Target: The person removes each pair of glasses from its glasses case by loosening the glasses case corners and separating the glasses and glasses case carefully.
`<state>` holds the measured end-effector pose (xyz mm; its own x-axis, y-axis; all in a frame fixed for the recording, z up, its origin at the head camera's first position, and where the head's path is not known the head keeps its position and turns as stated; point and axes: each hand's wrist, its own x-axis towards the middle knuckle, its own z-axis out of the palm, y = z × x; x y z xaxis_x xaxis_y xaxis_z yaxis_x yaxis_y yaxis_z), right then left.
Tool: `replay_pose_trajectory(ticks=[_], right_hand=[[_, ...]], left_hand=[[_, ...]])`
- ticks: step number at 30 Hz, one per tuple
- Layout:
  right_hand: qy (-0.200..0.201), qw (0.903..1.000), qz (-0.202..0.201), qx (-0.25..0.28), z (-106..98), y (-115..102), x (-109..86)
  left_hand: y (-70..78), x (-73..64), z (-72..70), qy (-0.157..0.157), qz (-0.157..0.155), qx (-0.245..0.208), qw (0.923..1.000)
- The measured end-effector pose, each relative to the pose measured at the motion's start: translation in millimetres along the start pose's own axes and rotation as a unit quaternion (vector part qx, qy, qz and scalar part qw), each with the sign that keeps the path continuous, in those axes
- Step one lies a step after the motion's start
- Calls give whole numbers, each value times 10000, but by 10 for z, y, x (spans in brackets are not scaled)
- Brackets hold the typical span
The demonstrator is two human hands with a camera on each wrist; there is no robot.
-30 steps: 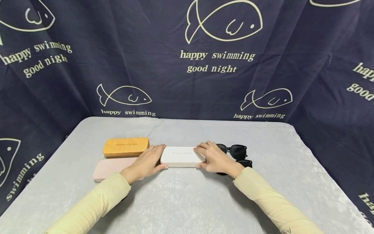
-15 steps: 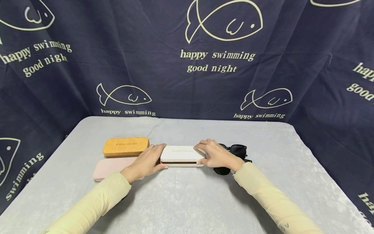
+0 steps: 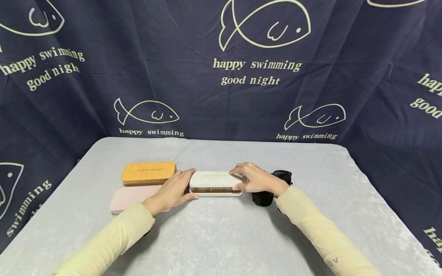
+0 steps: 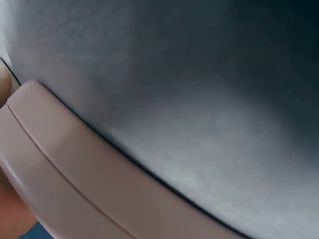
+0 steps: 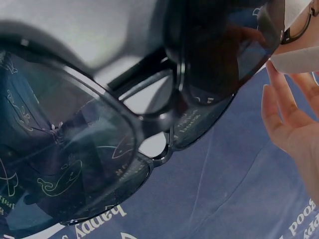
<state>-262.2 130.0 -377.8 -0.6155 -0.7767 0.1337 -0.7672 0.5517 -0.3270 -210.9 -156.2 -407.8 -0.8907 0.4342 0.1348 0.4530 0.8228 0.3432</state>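
Observation:
A white glasses case (image 3: pixel 214 179) lies mid-table with its lid part-way up, showing a brown inside with thin, glinting detail. My left hand (image 3: pixel 172 190) holds its left end, thumb at the front and fingers at the back. My right hand (image 3: pixel 255 178) grips the lid's right end, thumb below its front edge. In the right wrist view a thin dark curved rim (image 5: pixel 301 30) shows beside the lid's white edge (image 5: pixel 299 60). Black sunglasses (image 3: pixel 263 198) lie under my right wrist, and more sunglasses (image 3: pixel 283 176) sit behind, partly hidden by the hand.
A mustard-yellow glasses case (image 3: pixel 149 173) lies at the back left. In front of it is a pink case (image 3: pixel 129 199), partly covered by my left hand and sleeve. A dark fish-print curtain (image 3: pixel 207 115) hangs behind the pale cloth-covered table (image 3: pixel 221 237).
The white case's lid has risen from closed to part-way up, with my right hand moving up slightly along with it. The left hand stays at the left end.

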Motion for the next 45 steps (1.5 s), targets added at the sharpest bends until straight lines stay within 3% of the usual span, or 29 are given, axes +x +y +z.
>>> replay_pose_trajectory(ticks=[9, 19, 25, 29, 36, 45], right_hand=[[-252, 9994, 90, 218, -36, 35, 22], [-304, 9969, 63, 718, -89, 137, 62], [60, 9946, 113, 1029, -105, 271, 92], [15, 9945, 101, 1041, -107, 279, 101], [6, 9927, 259, 1181, -138, 247, 107], [-78, 9924, 306, 1193, -132, 254, 156]], left_hand=[[-1, -6, 0, -48, -128, -86, 9999], [-6, 33, 17, 113, -83, -21, 9999], [-47, 122, 61, 704, 504, 809, 9930], [-49, 144, 64, 840, 609, 1094, 9886], [-14, 152, 12, 648, 534, 950, 9919], [16, 132, -28, 114, -132, 474, 9987]])
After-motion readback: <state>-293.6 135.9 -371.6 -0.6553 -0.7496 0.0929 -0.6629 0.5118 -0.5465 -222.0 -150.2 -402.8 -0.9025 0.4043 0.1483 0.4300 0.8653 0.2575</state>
